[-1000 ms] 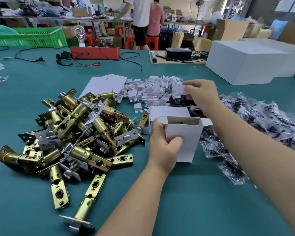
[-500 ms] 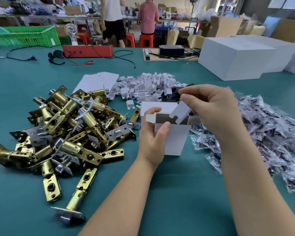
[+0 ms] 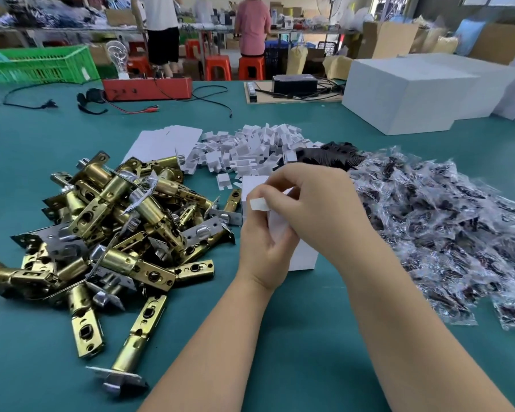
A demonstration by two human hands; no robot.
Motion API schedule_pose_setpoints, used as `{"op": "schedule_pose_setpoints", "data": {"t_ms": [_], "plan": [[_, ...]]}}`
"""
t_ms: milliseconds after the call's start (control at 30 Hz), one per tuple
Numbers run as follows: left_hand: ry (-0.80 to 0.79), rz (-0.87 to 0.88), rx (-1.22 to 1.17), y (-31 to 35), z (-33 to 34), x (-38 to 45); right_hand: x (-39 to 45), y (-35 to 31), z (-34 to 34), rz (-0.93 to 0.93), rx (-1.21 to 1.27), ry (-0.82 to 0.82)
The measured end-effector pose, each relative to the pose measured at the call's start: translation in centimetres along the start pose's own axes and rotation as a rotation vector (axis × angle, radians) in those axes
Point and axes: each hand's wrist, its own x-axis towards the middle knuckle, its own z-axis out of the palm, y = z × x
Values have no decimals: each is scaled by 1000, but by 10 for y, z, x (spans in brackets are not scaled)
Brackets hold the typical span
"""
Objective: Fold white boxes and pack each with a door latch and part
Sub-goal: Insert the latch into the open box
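Forearms: both reach in from the near edge over the teal table (image 3: 295, 352), meeting at the middle.
Left hand (image 3: 262, 242): fingers curled round the left side of the small white box (image 3: 305, 254), thumb up by a white flap (image 3: 259, 203) at its top.
Right hand (image 3: 315, 209): over the top of the box, fingers bent down and pinching at the flap area; what lies under them is hidden.
White box: upright on the table, between the two hands, its lower right corner showing below the right hand.
Door latches (image 3: 107, 227): brass and silver heap just left of the box, one latch lying apart near the front edge.
Bagged parts (image 3: 446, 233): clear packets with dark pieces, piled right of the box.
White inserts (image 3: 250, 150): small folded card pieces heaped behind the box, flat box blanks (image 3: 164, 144) to their left.
Large white cartons (image 3: 405, 93): far right of the table.
Red unit (image 3: 147, 89): far side, with cables; green crate (image 3: 39, 66) beyond it at left.
Writing: none legible anywhere.
Background: two people standing by orange stools (image 3: 217, 66).
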Motion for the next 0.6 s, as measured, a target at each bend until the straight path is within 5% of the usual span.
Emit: {"op": "schedule_pose_setpoints", "data": {"t_ms": [100, 200, 400, 600], "plan": [[49, -15, 30, -2, 0, -1, -3, 3, -3, -60, 20, 236], [56, -53, 12, -5, 0, -2, 18, 30, -13, 113, 129, 295], [47, -46, -43, -6, 0, -2, 65, 111, 1, 240, -410, -220], [35, -89, -87, -7, -1, -3, 100, 130, 36, 7, -689, -536]]}}
